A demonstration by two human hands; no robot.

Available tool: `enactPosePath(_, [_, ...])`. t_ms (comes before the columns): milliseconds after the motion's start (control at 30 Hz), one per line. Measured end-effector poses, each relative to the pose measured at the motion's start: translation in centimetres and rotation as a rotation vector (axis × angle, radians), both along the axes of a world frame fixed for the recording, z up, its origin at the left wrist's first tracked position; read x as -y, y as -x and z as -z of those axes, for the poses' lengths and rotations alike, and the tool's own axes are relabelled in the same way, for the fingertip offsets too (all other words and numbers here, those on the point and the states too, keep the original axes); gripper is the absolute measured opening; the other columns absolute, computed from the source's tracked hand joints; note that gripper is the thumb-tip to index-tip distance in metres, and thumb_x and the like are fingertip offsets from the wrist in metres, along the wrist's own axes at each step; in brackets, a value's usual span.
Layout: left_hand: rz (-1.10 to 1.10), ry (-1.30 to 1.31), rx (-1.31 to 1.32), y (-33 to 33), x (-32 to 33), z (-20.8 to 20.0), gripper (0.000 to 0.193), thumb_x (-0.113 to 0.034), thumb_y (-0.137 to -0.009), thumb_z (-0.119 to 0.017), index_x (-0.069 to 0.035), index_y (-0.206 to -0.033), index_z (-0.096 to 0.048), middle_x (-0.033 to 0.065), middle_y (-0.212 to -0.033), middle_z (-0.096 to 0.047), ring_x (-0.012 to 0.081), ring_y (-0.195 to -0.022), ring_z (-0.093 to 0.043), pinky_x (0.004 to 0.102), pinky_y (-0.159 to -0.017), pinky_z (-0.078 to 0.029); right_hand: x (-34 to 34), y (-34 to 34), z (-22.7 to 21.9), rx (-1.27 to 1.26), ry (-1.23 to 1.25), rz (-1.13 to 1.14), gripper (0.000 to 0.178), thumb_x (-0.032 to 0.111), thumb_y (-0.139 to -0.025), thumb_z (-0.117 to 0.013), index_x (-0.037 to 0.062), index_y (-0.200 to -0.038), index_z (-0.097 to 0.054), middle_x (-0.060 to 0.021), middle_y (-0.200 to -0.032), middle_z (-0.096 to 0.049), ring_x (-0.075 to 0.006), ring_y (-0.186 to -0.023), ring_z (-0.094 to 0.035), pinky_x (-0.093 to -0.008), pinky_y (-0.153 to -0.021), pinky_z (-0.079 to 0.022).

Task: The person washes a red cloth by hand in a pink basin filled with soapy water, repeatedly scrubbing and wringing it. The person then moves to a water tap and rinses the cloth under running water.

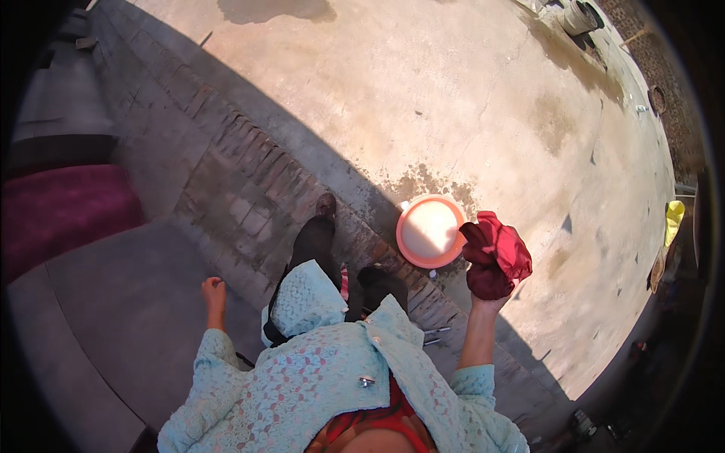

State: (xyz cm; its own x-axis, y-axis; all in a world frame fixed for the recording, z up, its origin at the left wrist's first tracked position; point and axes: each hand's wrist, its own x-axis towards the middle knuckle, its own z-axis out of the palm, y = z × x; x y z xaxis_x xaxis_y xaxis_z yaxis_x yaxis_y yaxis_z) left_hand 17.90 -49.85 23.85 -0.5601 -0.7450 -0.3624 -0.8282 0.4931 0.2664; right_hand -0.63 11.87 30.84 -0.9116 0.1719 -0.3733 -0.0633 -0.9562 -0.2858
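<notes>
My right hand is closed from below around a bunched, dark red cloth, which hides most of the fingers. The cloth is held up at the right of a round pink basin on the ground and overlaps its rim in the view. Pale, cloudy liquid is in the basin, partly sunlit and partly shaded. At my left side, my left hand hangs with its fingers curled in and nothing visible in it. It is apart from the basin.
A brick edge runs diagonally under my feet beside the sunlit concrete floor. On the left lies a magenta cover. A bucket stands at the far right, and a yellow cloth hangs near the right rim.
</notes>
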Motion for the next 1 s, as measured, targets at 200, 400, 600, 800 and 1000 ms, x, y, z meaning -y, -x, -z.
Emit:
enactPosePath(200, [-0.058,-0.074,0.084,4.8,4.9,5.9,0.020,-0.012,-0.073,-0.060,-0.001,-0.089,-0.062,0.0134,-0.093,-0.057,0.0267,-0.087,-0.055,0.0356,-0.078,-0.044,3.0,8.4,-5.5,0.127,-0.204,0.100,0.044,0.027,-0.091,-0.043,0.0013,-0.126,-0.044,-0.0159,-0.129,-0.049,-0.0305,-0.116,-0.047,-0.0430,-0.099,-0.040])
enactPosePath(400, [-0.093,-0.207,-0.141,16.3,10.2,9.6,0.021,-0.013,-0.075,-0.061,-0.001,-0.091,-0.061,0.0122,-0.093,-0.057,0.0249,-0.084,-0.057,0.0350,-0.077,-0.045,4.1,11.4,-10.6,0.181,-0.435,0.247,0.044,0.028,-0.090,-0.044,0.0017,-0.126,-0.044,-0.0154,-0.129,-0.049,-0.0306,-0.116,-0.048,-0.0434,-0.099,-0.040])
enactPosePath(600, [0.090,-0.126,-0.203,33.0,10.7,5.0,0.019,-0.014,-0.079,-0.060,-0.001,-0.094,-0.059,0.0128,-0.100,-0.052,0.0256,-0.088,-0.056,0.0364,-0.079,-0.045,3.4,12.9,-10.9,0.232,-0.479,0.365,0.045,0.029,-0.089,-0.045,0.0020,-0.125,-0.045,-0.0150,-0.129,-0.049,-0.0307,-0.116,-0.048,-0.0438,-0.098,-0.040])
enactPosePath(800, [0.223,0.093,-0.304,47.1,10.6,-2.4,0.018,-0.010,-0.081,-0.058,-0.002,-0.097,-0.057,0.0114,-0.103,-0.051,0.0245,-0.089,-0.056,0.0348,-0.078,-0.045,-1.5,17.4,-6.5,0.280,-0.388,0.484,0.046,0.030,-0.088,-0.046,0.0024,-0.125,-0.046,-0.0145,-0.129,-0.049,-0.0308,-0.116,-0.048,-0.0441,-0.098,-0.040])
enactPosePath(1000, [0.147,0.114,-0.754,50.2,16.8,1.7,0.015,-0.006,-0.085,-0.053,0.000,-0.098,-0.055,0.0082,-0.095,-0.051,0.0172,-0.082,-0.050,0.0306,-0.075,-0.043,-11.6,29.8,2.1,0.094,-0.298,0.481,0.050,0.036,-0.084,-0.050,0.0052,-0.124,-0.048,-0.0120,-0.127,-0.051,-0.0308,-0.115,-0.048,-0.0451,-0.098,-0.040])
